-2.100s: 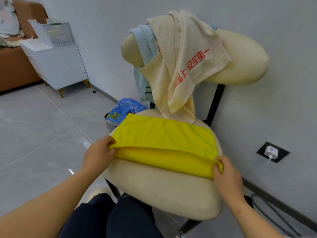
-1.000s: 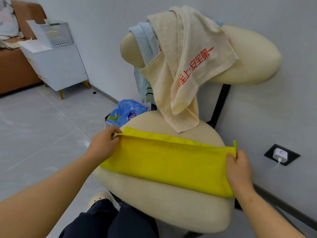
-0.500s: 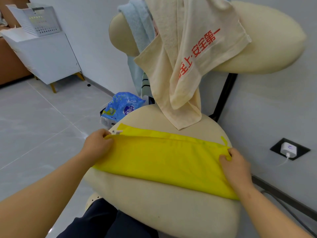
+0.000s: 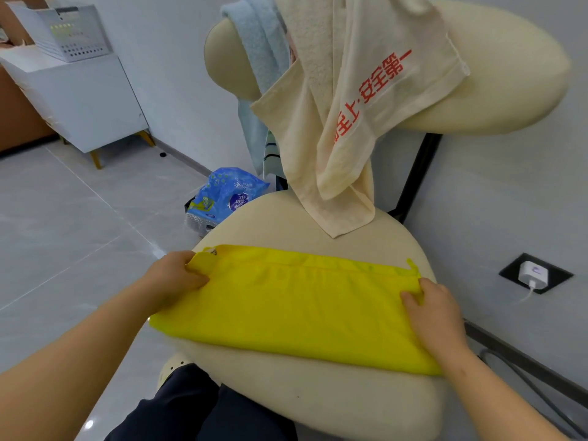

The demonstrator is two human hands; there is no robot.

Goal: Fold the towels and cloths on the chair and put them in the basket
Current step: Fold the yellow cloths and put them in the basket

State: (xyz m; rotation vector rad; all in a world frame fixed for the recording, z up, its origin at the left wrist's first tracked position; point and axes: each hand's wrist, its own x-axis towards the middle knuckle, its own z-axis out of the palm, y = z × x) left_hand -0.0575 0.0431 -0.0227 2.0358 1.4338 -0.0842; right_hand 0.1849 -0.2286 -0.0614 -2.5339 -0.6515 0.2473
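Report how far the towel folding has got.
Done: the yellow cloth lies folded in half on the chair seat. In hand: left hand and right hand pinch its far corners, squaring the edges. Left: likely further folds, then the beige towel and light blue towel draped unfolded over the chair back; the white basket across the room awaits all three.

The yellow cloth [image 4: 296, 307] is a smooth, matt, fine-woven fabric; the cream towel [image 4: 343, 122] is rough looped terry with red print, the pale blue towel [image 4: 261, 49] a fluffier pile. The chair seat [image 4: 318, 405] wears matt, faintly fuzzy cream upholstery on a black metal frame [image 4: 416, 176]. The floor [image 4: 63, 218] is glossy grey tile, the basket [image 4: 70, 33] perforated white plastic
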